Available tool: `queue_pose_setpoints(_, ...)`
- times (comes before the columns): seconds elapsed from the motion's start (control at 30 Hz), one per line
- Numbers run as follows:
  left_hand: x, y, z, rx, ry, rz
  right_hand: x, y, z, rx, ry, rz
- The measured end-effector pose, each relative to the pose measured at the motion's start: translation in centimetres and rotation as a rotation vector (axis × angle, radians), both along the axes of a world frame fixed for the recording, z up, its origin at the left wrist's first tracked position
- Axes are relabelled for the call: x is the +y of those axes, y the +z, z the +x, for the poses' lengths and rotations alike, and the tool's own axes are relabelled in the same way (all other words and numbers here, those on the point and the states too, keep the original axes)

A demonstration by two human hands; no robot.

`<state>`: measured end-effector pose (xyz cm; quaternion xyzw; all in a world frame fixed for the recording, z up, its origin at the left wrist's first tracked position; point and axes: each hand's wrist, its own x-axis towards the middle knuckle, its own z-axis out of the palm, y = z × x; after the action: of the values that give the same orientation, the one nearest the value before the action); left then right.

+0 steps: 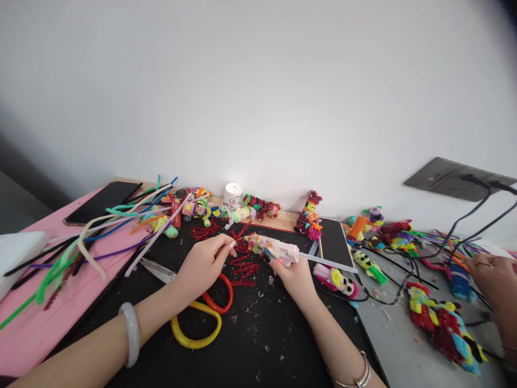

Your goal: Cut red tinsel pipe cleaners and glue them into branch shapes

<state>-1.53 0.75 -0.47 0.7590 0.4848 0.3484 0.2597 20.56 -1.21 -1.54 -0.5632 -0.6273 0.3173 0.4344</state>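
Observation:
My right hand (pixel 297 277) is wrapped round a pale pink hot glue gun (pixel 286 251). A translucent glue stick (pixel 331 263) sticks out of its back end, and its nozzle, crusted with coloured bits, points left. Close to that nozzle, my left hand (pixel 204 264) is closed in a pinch; whatever lies between thumb and forefinger is too small to make out. Short pieces of red tinsel pipe cleaner (pixel 244 269) lie on the black mat (pixel 258 339) behind and between my hands. Scissors (pixel 197 340) with yellow and red handles lie open, partly under my left forearm.
Pipe cleaners (pixel 92 242) and a phone (pixel 100 202) lie on the pink board at left. Along the wall are a white paper cup (pixel 233 195) and several pipe-cleaner figures (pixel 309 218). Cables (pixel 464 221) hang from the socket at right, near another person's hand (pixel 490 280).

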Motion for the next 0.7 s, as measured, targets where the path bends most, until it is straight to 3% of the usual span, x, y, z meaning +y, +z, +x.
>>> queue_pose_setpoints(0.7,0.08,-0.03,-0.03,-0.018,0.009,0.015,0.29,0.08,0.23,-0.041,-0.02,0.052)
